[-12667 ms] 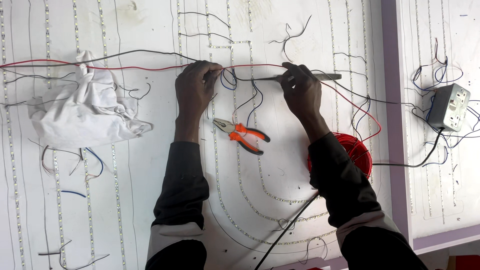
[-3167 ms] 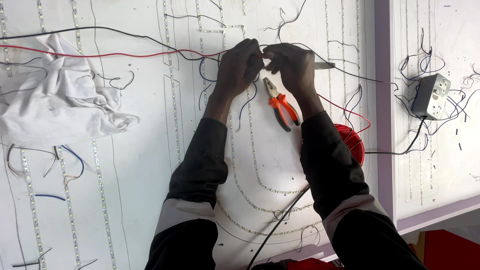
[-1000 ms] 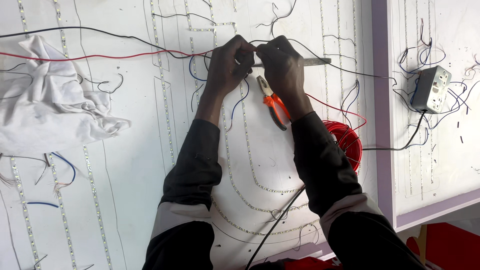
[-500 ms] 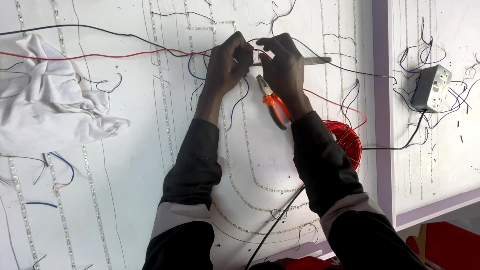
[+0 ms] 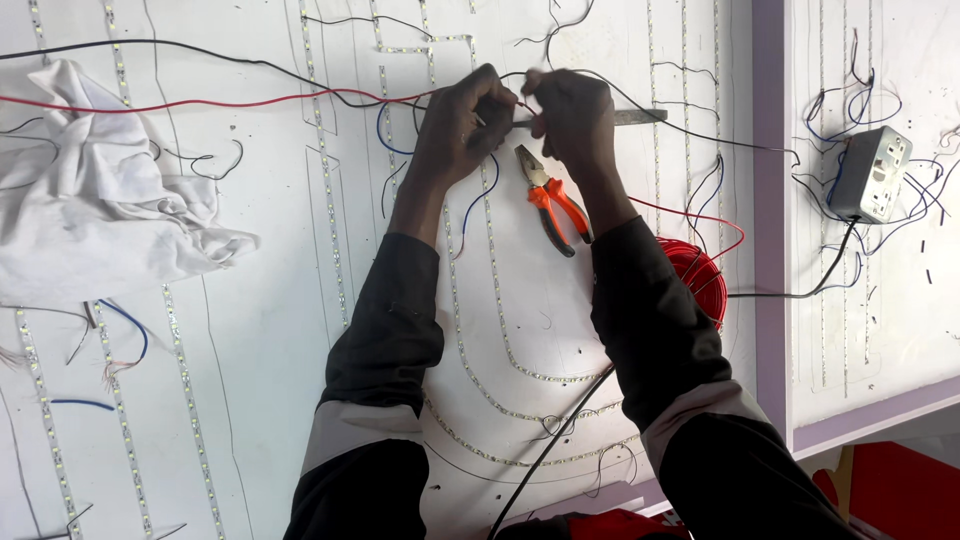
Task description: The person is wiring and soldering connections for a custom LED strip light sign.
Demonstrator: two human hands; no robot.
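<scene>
While I watch from the head view, I log the following. Left hand [image 5: 455, 125], upper centre of the frame: fingers curled and pinching the thin red wire [image 5: 200, 101], which runs in from the upper left edge. Right hand [image 5: 572, 115], just beside the left, fingertips nearly touching it: fingers closed round a slim grey metal tool [image 5: 630, 117] whose end pokes out to the right. Orange-handled pliers [image 5: 552, 200]: lying on the white board [image 5: 270, 330] just below both hands, untouched. Red wire coil [image 5: 700, 280]: right of centre, partly behind the right sleeve. Crumpled white cloth [image 5: 90, 210]: left side. Grey socket box [image 5: 872, 175]: upper right, black cable attached. Curved strips of small lights [image 5: 500, 330]: centre, fixed to the board.
</scene>
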